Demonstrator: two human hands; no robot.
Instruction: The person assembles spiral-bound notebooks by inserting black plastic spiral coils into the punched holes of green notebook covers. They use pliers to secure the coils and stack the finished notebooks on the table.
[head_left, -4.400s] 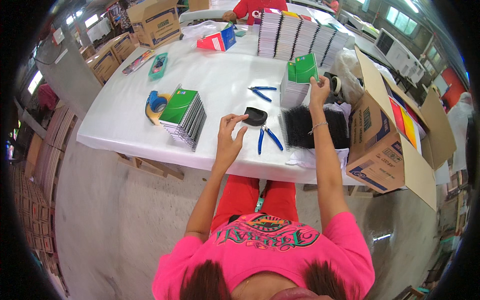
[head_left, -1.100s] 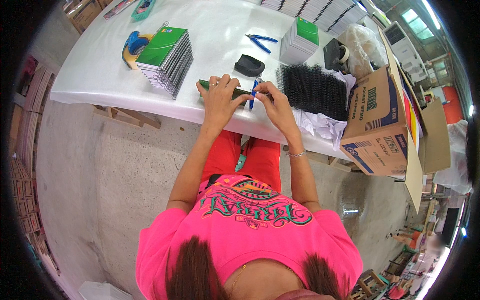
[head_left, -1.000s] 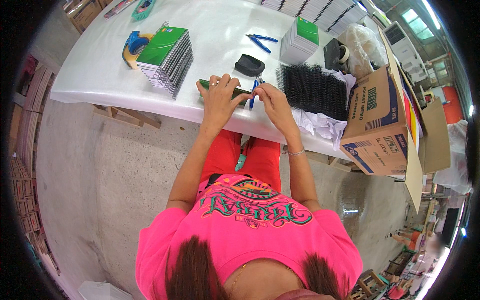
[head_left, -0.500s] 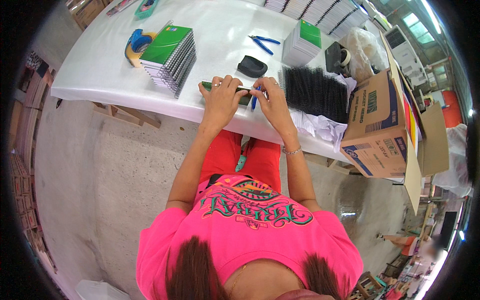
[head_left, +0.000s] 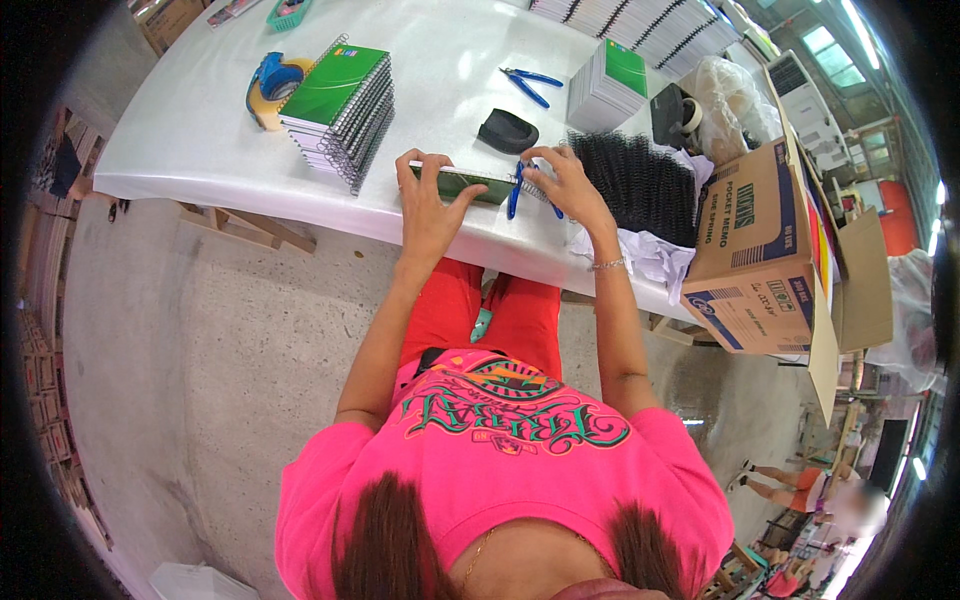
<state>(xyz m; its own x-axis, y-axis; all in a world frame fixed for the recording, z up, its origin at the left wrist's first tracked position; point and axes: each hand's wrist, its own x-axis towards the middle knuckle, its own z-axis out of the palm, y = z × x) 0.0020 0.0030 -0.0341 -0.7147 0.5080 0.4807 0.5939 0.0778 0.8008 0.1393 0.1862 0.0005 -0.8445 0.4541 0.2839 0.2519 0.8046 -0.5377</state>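
Fingers of my left hand (head_left: 432,205) are clamped down on a green-covered notebook (head_left: 462,183) lying flat at the near edge of the white table (head_left: 200,140), thumb hooked over the front side. Further left sit the blue tape dispenser (head_left: 268,85) and a stack of green spiral notebooks (head_left: 340,110), well apart from where I'm working.

The notebook itself feels like a light one to me, thin and a bit floppy, with a slick cover, so I'd say pinning it flat with a spread palm beats pinching a corner. The end with the wire is the fiddly, bendable bit, best kept between fingertips.

Moving right: my right hand (head_left: 565,185) has its fingertips pinched at the notebook's right end, just beside the blue-handled pliers (head_left: 515,190) lying there; can't tell whether I'm gripping the wire or the pliers. Behind it is a black pad (head_left: 506,131), then a heap of black spiral coils (head_left: 635,180), and a cardboard box (head_left: 750,250) at the far right.

Compared with half a second ago, both hands sit in nearly the same spot, notebook too; only the view has shifted slightly.
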